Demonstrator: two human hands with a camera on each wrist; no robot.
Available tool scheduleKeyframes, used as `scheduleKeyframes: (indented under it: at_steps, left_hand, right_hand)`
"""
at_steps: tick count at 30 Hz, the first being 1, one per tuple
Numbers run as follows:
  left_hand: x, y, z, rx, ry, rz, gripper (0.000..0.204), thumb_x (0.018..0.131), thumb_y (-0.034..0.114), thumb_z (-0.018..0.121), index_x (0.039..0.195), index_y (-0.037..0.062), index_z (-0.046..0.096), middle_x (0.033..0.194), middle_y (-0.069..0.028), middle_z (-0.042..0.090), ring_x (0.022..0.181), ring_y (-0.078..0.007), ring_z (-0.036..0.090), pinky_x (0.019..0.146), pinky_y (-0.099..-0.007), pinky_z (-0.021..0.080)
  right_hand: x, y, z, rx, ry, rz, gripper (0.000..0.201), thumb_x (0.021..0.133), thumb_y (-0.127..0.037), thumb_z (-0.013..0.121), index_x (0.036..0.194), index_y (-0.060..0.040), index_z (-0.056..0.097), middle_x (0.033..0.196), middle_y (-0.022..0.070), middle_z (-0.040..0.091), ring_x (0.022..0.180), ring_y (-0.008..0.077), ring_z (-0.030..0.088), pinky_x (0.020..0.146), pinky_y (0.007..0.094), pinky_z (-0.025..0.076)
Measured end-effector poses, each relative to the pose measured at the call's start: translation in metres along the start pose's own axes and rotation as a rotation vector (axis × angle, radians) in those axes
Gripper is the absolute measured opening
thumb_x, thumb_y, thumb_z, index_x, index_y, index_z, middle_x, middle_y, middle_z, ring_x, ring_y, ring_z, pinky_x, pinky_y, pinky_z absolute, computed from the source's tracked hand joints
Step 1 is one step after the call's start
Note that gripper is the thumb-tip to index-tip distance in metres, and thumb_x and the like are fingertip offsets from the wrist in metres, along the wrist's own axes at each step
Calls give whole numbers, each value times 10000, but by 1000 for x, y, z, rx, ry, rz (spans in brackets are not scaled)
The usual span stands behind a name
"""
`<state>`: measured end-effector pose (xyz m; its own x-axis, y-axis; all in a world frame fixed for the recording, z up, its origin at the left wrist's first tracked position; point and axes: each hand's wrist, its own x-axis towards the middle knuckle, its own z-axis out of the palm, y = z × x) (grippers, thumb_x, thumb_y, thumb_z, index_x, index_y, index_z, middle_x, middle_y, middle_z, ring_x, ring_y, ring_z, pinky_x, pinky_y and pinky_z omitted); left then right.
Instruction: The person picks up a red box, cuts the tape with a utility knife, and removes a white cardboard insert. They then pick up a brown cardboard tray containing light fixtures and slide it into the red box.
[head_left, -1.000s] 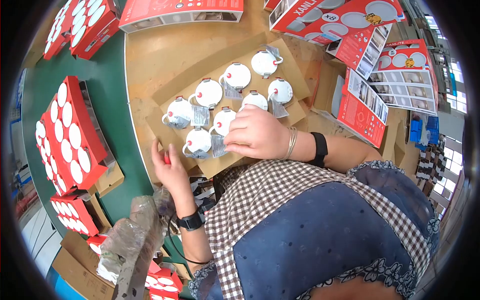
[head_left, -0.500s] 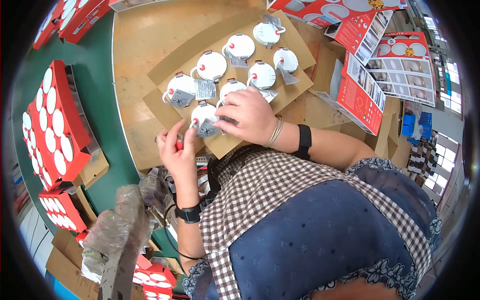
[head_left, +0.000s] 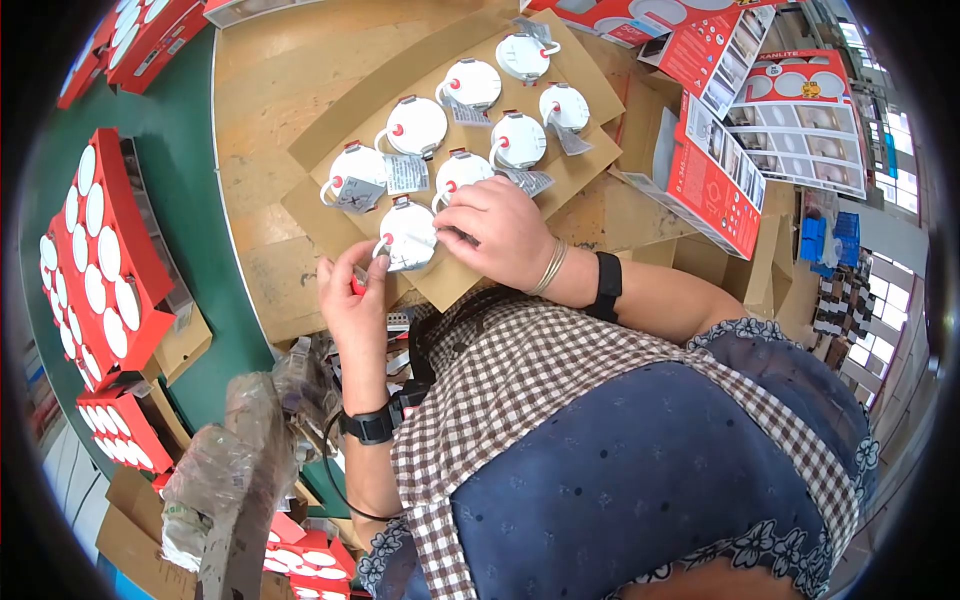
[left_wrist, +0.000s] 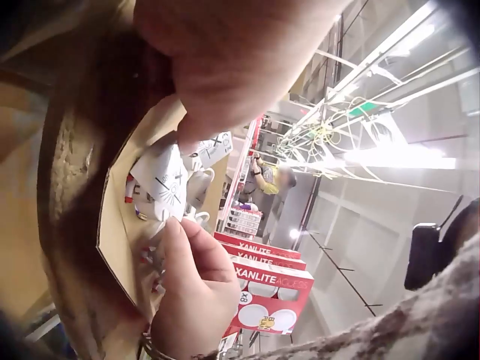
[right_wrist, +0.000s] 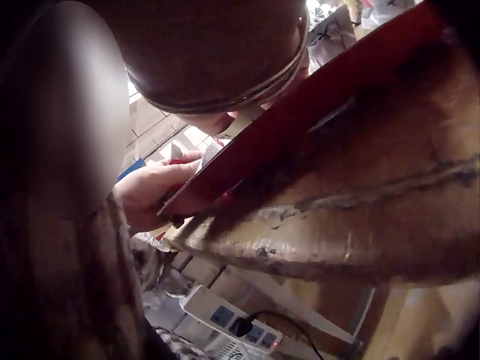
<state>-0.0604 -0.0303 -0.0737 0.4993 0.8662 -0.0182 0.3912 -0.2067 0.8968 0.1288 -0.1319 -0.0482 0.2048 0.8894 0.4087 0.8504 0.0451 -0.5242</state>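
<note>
Several white round lights with looped cables lie on a cardboard sheet (head_left: pixel 590 85). At the nearest light (head_left: pixel 409 235), the left hand (head_left: pixel 352 300) holds a small red item (head_left: pixel 359 282) in curled fingers, its fingertips at the light's left edge. The right hand (head_left: pixel 500 232) is at that light's right side. Close up in the left wrist view, the right hand (left_wrist: pixel 193 292) pinches the corner of a printed white leaflet (left_wrist: pixel 166 180), with the left hand (left_wrist: pixel 232 60) above it. Cardboard partly covers the left hand (right_wrist: pixel 157 187) in the right wrist view.
Red boxes (head_left: pixel 715 180) stand at the right, beside an open carton. More red boxes with white discs (head_left: pixel 105 260) lie on the green surface (head_left: pixel 185 150) at the left. A plastic-wrapped post (head_left: pixel 245 440) rises near the left arm. A power strip (right_wrist: pixel 225 319) lies low.
The left hand has moved up to the nearest light. The right hand stays close by, and a grey printed face seen on that light half a second ago no longer shows in the head view.
</note>
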Motion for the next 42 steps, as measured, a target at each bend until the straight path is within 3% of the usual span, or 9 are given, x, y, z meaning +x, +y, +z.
scheduleKeyframes:
  at_steps: [11, 17, 27, 29, 35, 39, 42]
  left_hand:
    - [-1, 2, 1, 44, 6, 47, 126, 826, 40, 749, 935, 29, 688, 892, -81, 564, 792, -199, 539, 712, -298, 439]
    - [-1, -2, 7, 15, 61, 131, 124, 853, 93, 748, 933, 16, 692, 839, -68, 545, 771, -200, 518, 699, -307, 420]
    - [-2, -3, 6, 58, 53, 114, 113, 838, 61, 750, 929, 29, 690, 847, -81, 561, 787, -207, 551, 714, -310, 450]
    - [-3, 1, 4, 71, 30, 40, 112, 840, 67, 751, 927, 30, 692, 848, -82, 563, 790, -212, 552, 713, -313, 450]
    - [-3, -6, 5, 42, 52, 94, 117, 836, 70, 756, 929, 33, 695, 848, -81, 566, 789, -214, 552, 710, -318, 449]
    - [-2, -6, 2, 27, 46, 123, 119, 832, 70, 760, 926, 33, 696, 848, -81, 569, 787, -211, 548, 708, -320, 448]
    - [-2, -1, -6, 39, -17, 55, 129, 830, 69, 762, 936, 36, 697, 859, -86, 572, 778, -214, 546, 704, -323, 451]
  right_hand:
    - [-1, 4, 6, -26, -14, -14, 63, 783, -140, 707, 764, -102, 661, 771, 32, 590, 785, 243, 594, 726, 386, 438]
    - [-2, 7, 9, -37, 24, -37, 65, 780, -132, 710, 764, -106, 653, 771, 22, 594, 786, 236, 595, 740, 381, 435]
    - [-3, 3, 9, -32, -9, 28, 67, 751, -95, 740, 791, -96, 686, 810, 34, 653, 802, 241, 624, 753, 373, 446]
    - [-2, 2, 9, -35, -13, 34, 64, 754, -98, 738, 791, -95, 687, 810, 34, 654, 801, 240, 625, 752, 371, 444]
    - [-1, 2, 9, -39, -23, 44, 49, 771, -106, 731, 801, -94, 694, 811, 36, 657, 799, 240, 629, 753, 370, 443]
    - [4, 5, 1, 52, -56, 64, 77, 813, -165, 704, 788, -94, 694, 799, 44, 644, 793, 261, 618, 745, 392, 447]
    - [5, 6, -4, 133, -22, 73, 71, 821, -156, 704, 823, -86, 711, 795, 51, 649, 775, 266, 620, 707, 386, 463]
